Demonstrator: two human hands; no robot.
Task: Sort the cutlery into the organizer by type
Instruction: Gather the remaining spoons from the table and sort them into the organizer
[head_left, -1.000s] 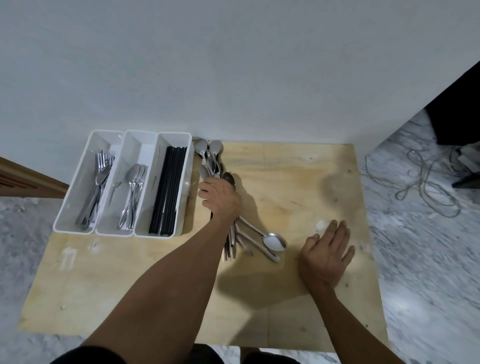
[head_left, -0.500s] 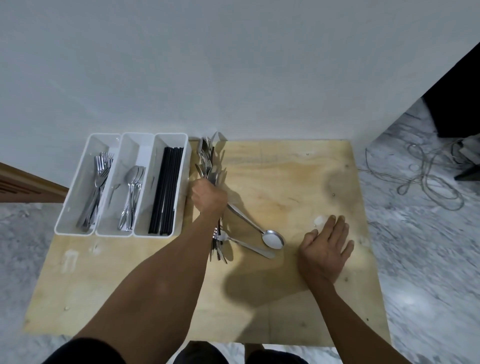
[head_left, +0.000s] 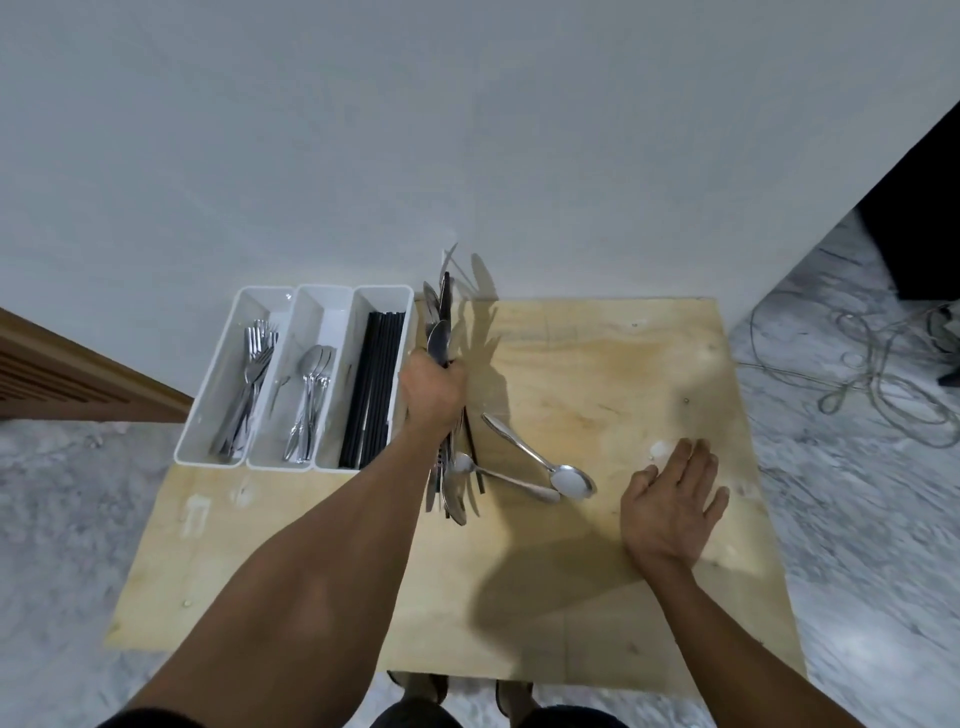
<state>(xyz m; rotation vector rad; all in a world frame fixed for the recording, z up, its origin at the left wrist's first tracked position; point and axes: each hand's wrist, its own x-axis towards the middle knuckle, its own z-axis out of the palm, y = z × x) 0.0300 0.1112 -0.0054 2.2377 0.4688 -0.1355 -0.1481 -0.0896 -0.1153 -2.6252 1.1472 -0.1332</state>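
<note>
A plywood tabletop stands against a white wall, with marbled floor around it and a tangle of cable lying off to the right. At the tabletop's far left corner sits the white organizer, three long compartments side by side: forks in the left one, spoons in the middle one, black chopsticks in the right one.

Just beside the organizer's right wall, the left hand has its grip closed tight around a mixed bundle of cutlery. The bundle is held roughly along the organizer's length, its far ends sticking up past the tabletop's back edge and its near ends poking out below the wrist. I cannot tell exactly which pieces are in it.

The right hand lies flat on the tabletop well to the right, fingers spread, holding nothing.

Between the two hands, two loose spoons lie on the wood, crossing near the larger one's bowl.
</note>
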